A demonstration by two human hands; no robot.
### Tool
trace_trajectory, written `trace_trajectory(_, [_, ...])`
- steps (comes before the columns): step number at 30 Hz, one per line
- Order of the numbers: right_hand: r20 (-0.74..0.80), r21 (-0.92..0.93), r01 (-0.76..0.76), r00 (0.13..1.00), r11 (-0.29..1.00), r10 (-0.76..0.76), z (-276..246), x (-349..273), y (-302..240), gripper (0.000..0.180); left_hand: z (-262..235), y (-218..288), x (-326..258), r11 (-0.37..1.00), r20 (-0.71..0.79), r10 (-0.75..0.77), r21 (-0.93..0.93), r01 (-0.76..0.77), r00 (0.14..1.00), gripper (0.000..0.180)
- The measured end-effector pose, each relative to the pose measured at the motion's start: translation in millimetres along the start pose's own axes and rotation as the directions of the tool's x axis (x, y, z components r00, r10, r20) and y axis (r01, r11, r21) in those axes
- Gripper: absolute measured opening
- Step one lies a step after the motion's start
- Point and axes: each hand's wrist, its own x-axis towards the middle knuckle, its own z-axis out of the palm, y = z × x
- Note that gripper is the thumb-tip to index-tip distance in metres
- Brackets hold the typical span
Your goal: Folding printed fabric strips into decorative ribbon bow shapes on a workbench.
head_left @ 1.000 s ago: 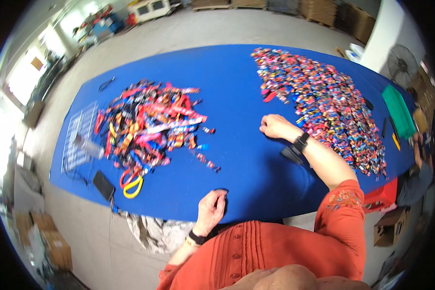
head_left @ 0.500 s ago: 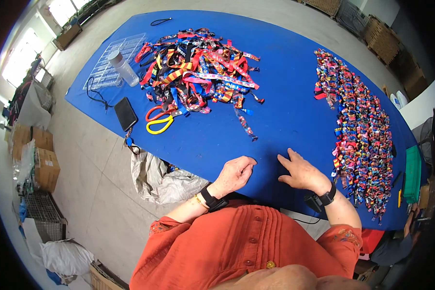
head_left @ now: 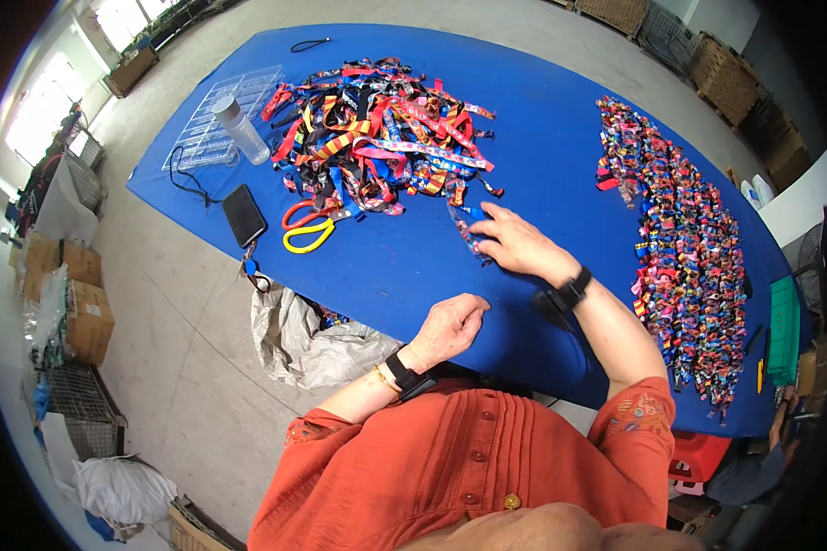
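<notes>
A tangled pile of colourful printed fabric straps (head_left: 377, 138) lies left of centre on the blue-covered table (head_left: 340, 285). One patterned strap (head_left: 464, 234) trails from the pile's near right side. My right hand (head_left: 522, 246) is over the end of that strap, fingers apart, touching it or just above it. My left hand (head_left: 449, 329) rests loosely curled at the table's near edge, with nothing visible in it. Scissors (head_left: 309, 237) with red and yellow handles lie at the pile's near left, blades partly under the straps.
Long rows of bundled straps (head_left: 689, 257) cover the table's right side. At the left are a black phone (head_left: 243, 216), a clear bottle (head_left: 240, 131) and a wire rack (head_left: 213, 115). A green bin (head_left: 784, 331) stands at the far right, near another person's arm (head_left: 777, 427).
My right hand has moved forward and left, from near the table's front edge to the trailing strap. My left hand has stayed almost still.
</notes>
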Motion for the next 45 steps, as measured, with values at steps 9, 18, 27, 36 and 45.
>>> trace_trajectory(9, [0.019, 0.217, -0.008, 1.000, 0.976, 0.004, 15, 3, 21, 0.038, 1, 2, 1, 0.999, -0.013, 0.047, 0.003, -0.047, 0.999, 0.015])
trace_trajectory(18, [0.133, 0.414, -0.070, 0.991, 0.907, 0.016, 0, -103, -10, 0.034, -1, 7, -1, 0.999, -0.057, 0.019, -0.033, -0.021, 0.998, 0.014])
trace_trajectory(27, [0.293, 0.533, -0.164, 0.956, 0.830, 0.000, -4, -173, -66, 0.036, 8, 46, -12, 0.911, 0.203, 0.342, 0.167, -0.377, 0.917, 0.051])
trace_trajectory(36, [0.200, 0.722, -0.210, 0.975, 0.659, 0.092, -46, -240, -86, 0.030, 6, 39, -30, 0.954, 0.239, 0.223, 0.147, -0.262, 0.945, 0.039])
trace_trajectory(45, [-0.161, 0.986, 0.114, 0.842, 0.122, 0.515, -39, -305, -48, 0.040, -26, 38, -22, 0.980, 0.057, 0.066, 0.185, -0.075, 0.996, 0.019])
